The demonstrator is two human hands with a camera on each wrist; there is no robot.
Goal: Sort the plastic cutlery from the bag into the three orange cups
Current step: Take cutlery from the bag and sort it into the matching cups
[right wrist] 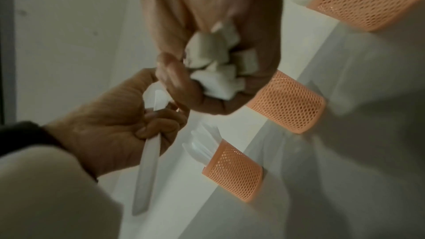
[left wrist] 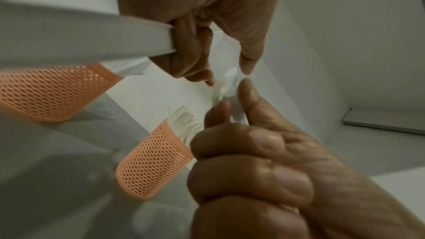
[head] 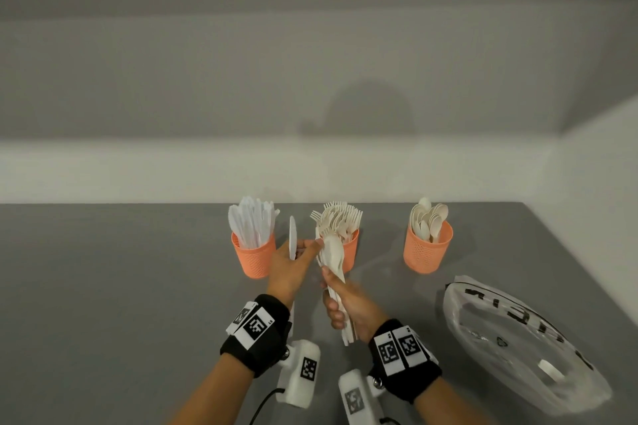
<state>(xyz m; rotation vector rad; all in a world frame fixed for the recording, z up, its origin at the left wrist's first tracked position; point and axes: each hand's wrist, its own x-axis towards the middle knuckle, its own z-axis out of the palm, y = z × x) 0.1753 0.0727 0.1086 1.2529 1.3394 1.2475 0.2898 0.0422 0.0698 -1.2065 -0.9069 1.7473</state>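
Your right hand [head: 348,307] grips a bundle of cutlery [head: 333,259] by its handles, above the table's middle; your left hand [head: 291,267] pinches one knife [head: 292,237]. These pieces look light, stiff and slick, so pinch each mid-handle.

A bare, staged recording room rather than a lived-in home or kitchen. A plain grey table [head: 103,304] is filling the lower half of the head view, and blank pale walls [head: 310,62] are taking up the whole upper half, meeting in a corner at the right. Black wristbands [head: 257,331] bearing printed square markers are sitting on both wrists at the bottom centre, with white camera mounts [head: 298,373] and cables hanging below them, which is pointing to a data-collection setup.
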